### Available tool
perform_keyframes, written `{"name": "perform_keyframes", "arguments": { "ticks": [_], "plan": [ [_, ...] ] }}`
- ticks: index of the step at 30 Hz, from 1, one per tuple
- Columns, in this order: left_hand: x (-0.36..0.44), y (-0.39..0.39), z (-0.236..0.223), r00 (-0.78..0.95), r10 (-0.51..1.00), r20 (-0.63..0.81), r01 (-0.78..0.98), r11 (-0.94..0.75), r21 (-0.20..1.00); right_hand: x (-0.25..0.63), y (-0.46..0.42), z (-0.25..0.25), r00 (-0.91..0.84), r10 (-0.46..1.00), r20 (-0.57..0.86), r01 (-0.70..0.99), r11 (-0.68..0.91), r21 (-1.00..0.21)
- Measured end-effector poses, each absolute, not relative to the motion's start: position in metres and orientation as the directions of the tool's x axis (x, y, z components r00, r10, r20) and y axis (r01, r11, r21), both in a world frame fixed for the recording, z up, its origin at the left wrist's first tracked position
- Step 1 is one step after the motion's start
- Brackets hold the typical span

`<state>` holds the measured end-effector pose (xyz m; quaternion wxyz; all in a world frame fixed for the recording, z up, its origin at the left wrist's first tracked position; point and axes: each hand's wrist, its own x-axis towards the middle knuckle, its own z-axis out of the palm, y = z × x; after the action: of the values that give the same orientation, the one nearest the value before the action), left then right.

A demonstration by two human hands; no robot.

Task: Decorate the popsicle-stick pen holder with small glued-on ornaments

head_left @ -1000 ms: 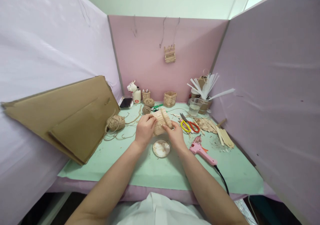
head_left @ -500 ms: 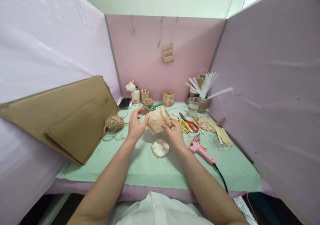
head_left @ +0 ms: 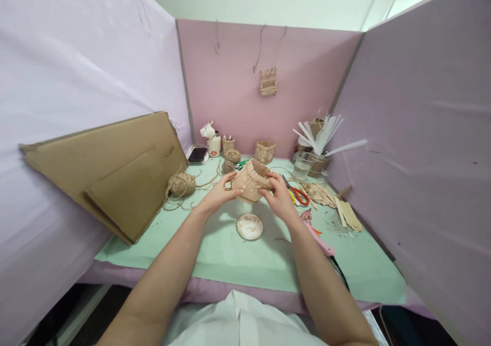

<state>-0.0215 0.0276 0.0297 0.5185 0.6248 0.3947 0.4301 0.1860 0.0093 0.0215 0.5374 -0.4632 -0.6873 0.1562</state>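
Observation:
Between my hands is a small tilted basket of wooden sticks (head_left: 250, 181), held above the table with its open mouth toward the upper right. My left hand (head_left: 220, 195) grips its left side, thumb along the lower face. On the right, my right hand (head_left: 279, 196) pinches the rim with thumb and fingers. Directly below the basket, a small round white dish (head_left: 249, 226) with brownish residue lies on the green cloth. A pink glue gun (head_left: 320, 239) is partly hidden behind my right forearm. Red-handled scissors (head_left: 301, 196) lie just beyond my right hand.
Twine (head_left: 181, 184) and a leaning cardboard sheet (head_left: 126, 182) are on the left. Wooden sticks (head_left: 350, 215) lie at right, near a clear plastic cup (head_left: 302, 166) and white strips (head_left: 320, 136). Another stick basket (head_left: 265, 151) stands at the back; a small one (head_left: 268, 83) hangs on the wall.
The basket has been turned in my hands, so its open mouth now shows. My left hand has closed onto its side, and my right hand has shifted up to the rim. The view has shifted slightly.

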Motion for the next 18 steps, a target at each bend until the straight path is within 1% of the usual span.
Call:
{"name": "perform_keyframes", "arguments": {
  "ticks": [4,6,8,10,12,14,16,17,18],
  "plan": [
    [-0.026,0.031,0.028,0.364,0.923,0.129,0.076,-0.167,0.983,0.204,0.013,0.050,-0.155,0.884,0.441,0.395,0.465,-0.792],
    [-0.024,0.028,0.030,0.446,0.886,0.130,0.037,-0.163,0.986,0.211,0.013,0.062,-0.225,0.905,0.360,0.337,0.419,-0.843],
    [-0.020,0.023,0.032,0.523,0.846,0.110,-0.007,-0.124,0.992,0.214,0.014,0.069,-0.272,0.916,0.295,0.279,0.368,-0.887],
    [-0.013,0.017,0.034,0.516,0.852,0.086,-0.023,-0.087,0.996,0.216,0.016,0.069,-0.295,0.918,0.264,0.249,0.341,-0.906],
    [-0.006,0.013,0.032,0.446,0.891,0.084,-0.045,-0.071,0.996,0.214,0.018,0.065,-0.256,0.919,0.300,0.250,0.362,-0.898],
    [0.002,0.012,0.028,0.347,0.934,0.091,-0.070,-0.070,0.995,0.209,0.017,0.059,-0.103,0.908,0.406,0.279,0.418,-0.865],
    [0.010,0.012,0.022,0.242,0.963,0.116,-0.076,-0.101,0.992,0.200,0.012,0.053,0.112,0.830,0.546,0.372,0.475,-0.798],
    [0.013,0.012,0.019,0.193,0.971,0.144,-0.070,-0.133,0.989,0.194,0.008,0.050,0.188,0.762,0.620,0.440,0.499,-0.747],
    [0.016,0.012,0.016,0.153,0.973,0.172,-0.063,-0.164,0.984,0.188,0.002,0.048,0.216,0.696,0.685,0.506,0.521,-0.688]
  ]
}}
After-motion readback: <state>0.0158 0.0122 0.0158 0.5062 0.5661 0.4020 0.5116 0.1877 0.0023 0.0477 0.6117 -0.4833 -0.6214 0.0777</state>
